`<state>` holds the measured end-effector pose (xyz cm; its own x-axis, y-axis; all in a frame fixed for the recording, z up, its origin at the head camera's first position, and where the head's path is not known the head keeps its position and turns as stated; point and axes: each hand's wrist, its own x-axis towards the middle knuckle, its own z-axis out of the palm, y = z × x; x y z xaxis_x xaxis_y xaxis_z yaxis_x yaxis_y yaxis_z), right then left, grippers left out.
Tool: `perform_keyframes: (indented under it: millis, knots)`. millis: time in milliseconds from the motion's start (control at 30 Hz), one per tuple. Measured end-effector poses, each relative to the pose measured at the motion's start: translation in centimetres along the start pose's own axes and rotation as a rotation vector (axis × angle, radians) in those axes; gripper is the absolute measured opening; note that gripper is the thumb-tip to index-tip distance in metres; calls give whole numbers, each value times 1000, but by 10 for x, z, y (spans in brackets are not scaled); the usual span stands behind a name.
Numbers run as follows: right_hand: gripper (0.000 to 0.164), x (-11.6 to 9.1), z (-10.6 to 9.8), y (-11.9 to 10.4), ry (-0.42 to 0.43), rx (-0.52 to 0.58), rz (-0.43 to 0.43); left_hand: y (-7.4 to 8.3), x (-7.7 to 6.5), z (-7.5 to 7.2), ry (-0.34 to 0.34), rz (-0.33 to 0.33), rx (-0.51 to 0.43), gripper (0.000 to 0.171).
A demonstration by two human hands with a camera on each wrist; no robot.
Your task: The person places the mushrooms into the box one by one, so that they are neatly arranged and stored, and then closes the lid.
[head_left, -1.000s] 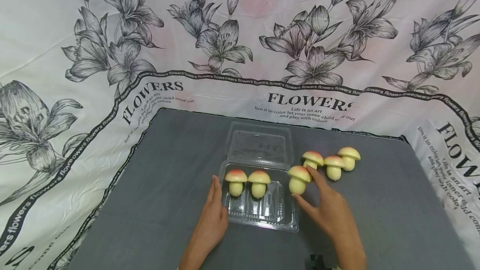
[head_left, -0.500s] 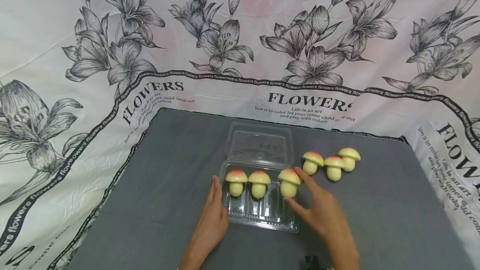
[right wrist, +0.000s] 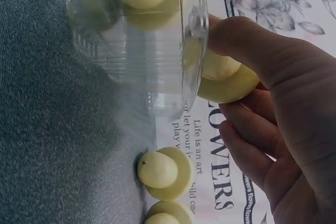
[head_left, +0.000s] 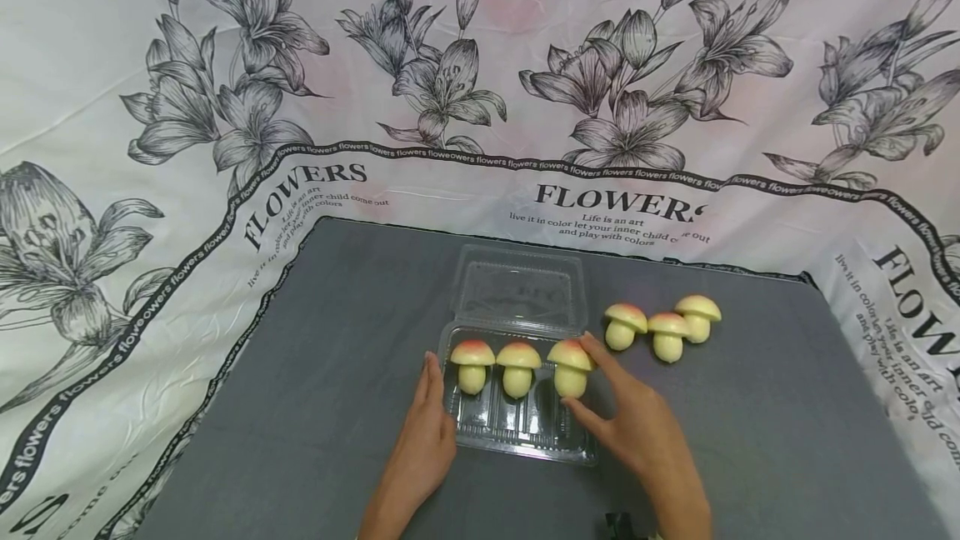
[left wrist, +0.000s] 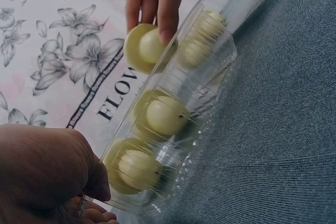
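Observation:
In the head view, a clear hinged plastic container point(head_left: 525, 445) lies on the grey table with its lid point(head_left: 517, 290) laid back. Two yellow toy mushrooms with reddish cap tops, one at the left point(head_left: 472, 377) and one beside it point(head_left: 518, 380), sit inside the base. My left hand point(head_left: 418, 444) holds the container's left edge, thumb over the rim and fingers along the outside. My right hand point(head_left: 633, 419) pinches a third toy mushroom point(head_left: 572, 382) between thumb and fingers, over the container's right part. Seen from the left wrist, this held mushroom point(left wrist: 139, 51) overlaps the far rim.
Right of the container, three more toy mushrooms stand close together on the table: left point(head_left: 622, 333), middle point(head_left: 667, 347) and right point(head_left: 699, 325). A white floral cloth point(head_left: 450, 182) hangs behind and along the sides of the grey table point(head_left: 322, 407).
My right hand has carried its toy mushroom leftward, from the container's right edge to over the base, near the two inside. My left hand has stayed at the left edge.

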<state>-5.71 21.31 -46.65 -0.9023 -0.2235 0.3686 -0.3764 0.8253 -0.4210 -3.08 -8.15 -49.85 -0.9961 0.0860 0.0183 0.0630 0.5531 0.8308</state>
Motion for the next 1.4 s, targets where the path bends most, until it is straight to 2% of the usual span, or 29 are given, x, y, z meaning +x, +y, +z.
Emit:
perform_keyframes:
  millis: [233, 567, 833, 1167, 1400]
  knots:
    - [98, 1, 3, -4, -21, -2, 5, 1, -1, 0, 9, 21, 10, 76]
    - [91, 2, 8, -13, -24, -25, 33, 1, -2, 0, 10, 23, 7, 76]
    - [93, 0, 13, -16, 5, -54, 16, 0, -1, 0, 11, 25, -1, 76]
    - [93, 1, 19, -18, 22, -79, 37, 0, 0, 0, 11, 27, -2, 75]
    - [92, 1, 24, -19, 70, -101, -5, -1, 0, 0, 14, 37, -3, 75]
